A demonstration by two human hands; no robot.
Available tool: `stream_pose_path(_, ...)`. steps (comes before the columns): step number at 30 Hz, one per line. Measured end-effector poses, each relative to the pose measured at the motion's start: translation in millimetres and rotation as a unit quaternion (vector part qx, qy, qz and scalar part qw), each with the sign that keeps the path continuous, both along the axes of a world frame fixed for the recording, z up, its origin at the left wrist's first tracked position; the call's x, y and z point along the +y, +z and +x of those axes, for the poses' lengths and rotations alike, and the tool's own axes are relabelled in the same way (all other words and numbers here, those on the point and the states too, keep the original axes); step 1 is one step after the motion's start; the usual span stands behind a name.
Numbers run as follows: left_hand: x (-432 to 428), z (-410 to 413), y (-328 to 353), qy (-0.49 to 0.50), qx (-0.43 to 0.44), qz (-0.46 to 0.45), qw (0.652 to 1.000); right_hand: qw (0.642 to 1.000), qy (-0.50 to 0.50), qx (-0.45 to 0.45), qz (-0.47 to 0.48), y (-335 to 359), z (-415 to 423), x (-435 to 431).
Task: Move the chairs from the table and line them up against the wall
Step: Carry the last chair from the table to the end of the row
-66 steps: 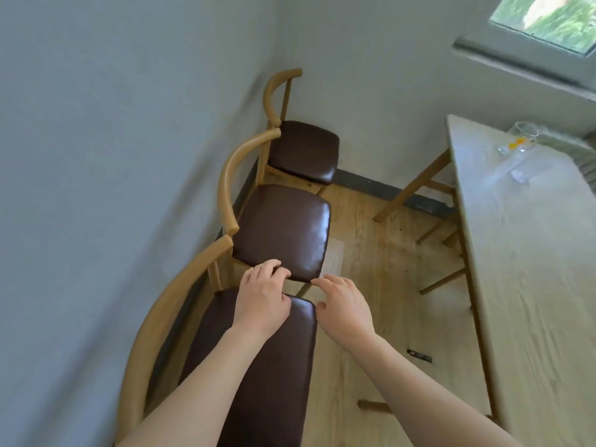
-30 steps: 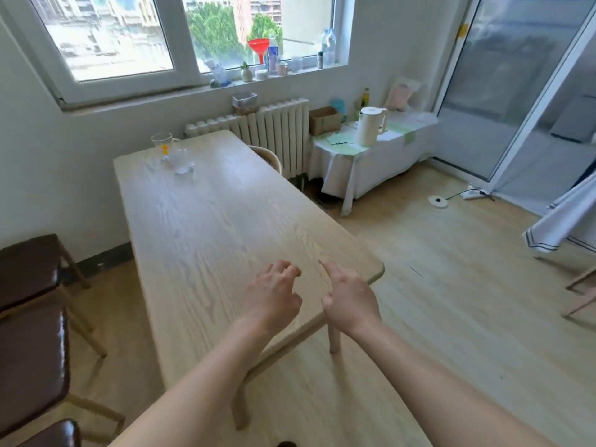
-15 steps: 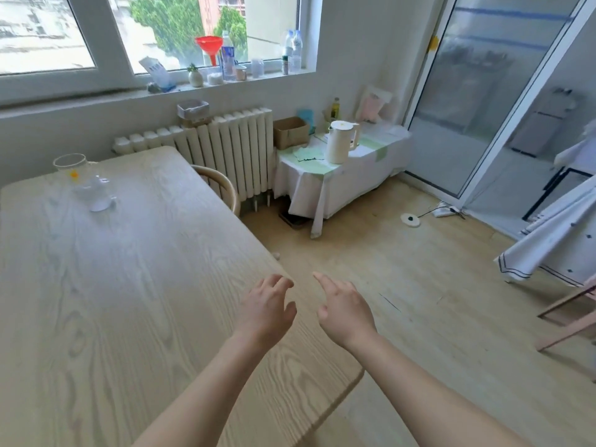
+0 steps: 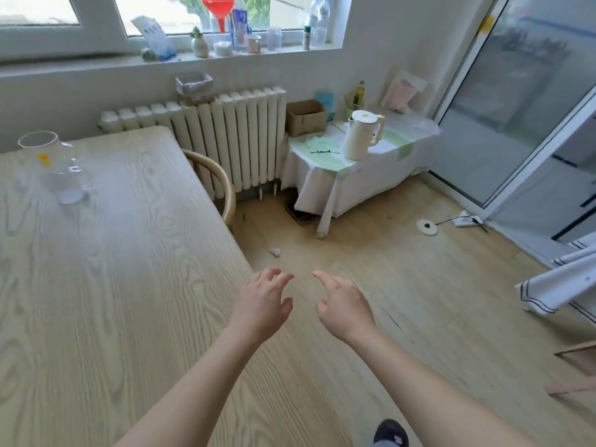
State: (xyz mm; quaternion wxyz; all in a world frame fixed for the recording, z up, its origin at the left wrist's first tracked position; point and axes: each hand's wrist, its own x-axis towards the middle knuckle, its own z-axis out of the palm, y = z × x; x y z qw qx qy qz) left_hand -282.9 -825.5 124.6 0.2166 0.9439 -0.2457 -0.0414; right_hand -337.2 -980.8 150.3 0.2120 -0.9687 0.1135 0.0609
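At frame centre, left hand [image 4: 262, 304] and right hand [image 4: 344, 306] hover, each grip wide and empty. Remaining wooden chair [image 4: 215, 182] sits tucked at the worktop [image 4: 106, 285] edge, up-left of both hands, backrest curving toward the radiator [image 4: 232, 137]; left hand nearer.

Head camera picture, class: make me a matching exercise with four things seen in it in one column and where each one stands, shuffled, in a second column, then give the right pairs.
Things
1. glass jug
2. white kettle
3. red funnel
4. chair

Places
A. on the window sill
B. tucked in at the far side of the wooden table, in front of the radiator
C. on the wooden table
D. on the low table with the white cloth

Pairs: 1-C, 2-D, 3-A, 4-B
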Motion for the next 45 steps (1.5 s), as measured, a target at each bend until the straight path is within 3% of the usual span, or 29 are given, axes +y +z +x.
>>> stream_pose_path(11,-105,46,-15,0.154,0.052,0.086,0.983,0.988,0.144,0.013,0.050,-21,91,-124)
stream_pose_path(18,-196,76,-13,0.182,0.068,0.089,0.977,0.983,0.168,0.035,0.068,-22,134,-219)
stream_pose_path(22,-201,92,-12,0.192,0.052,0.095,0.975,0.980,0.176,0.042,0.079,-26,159,-227)
stream_pose_path(34,-181,180,-29,0.241,0.056,0.048,0.968,0.963,0.255,0.061,0.058,-34,264,-198)
stream_pose_path(39,-129,273,-35,0.290,0.041,0.026,0.956,0.963,0.258,0.063,0.043,-43,365,-150)
stream_pose_path(45,-41,358,-65,0.328,0.079,0.028,0.941,0.953,0.268,0.139,0.033,-80,466,-52)
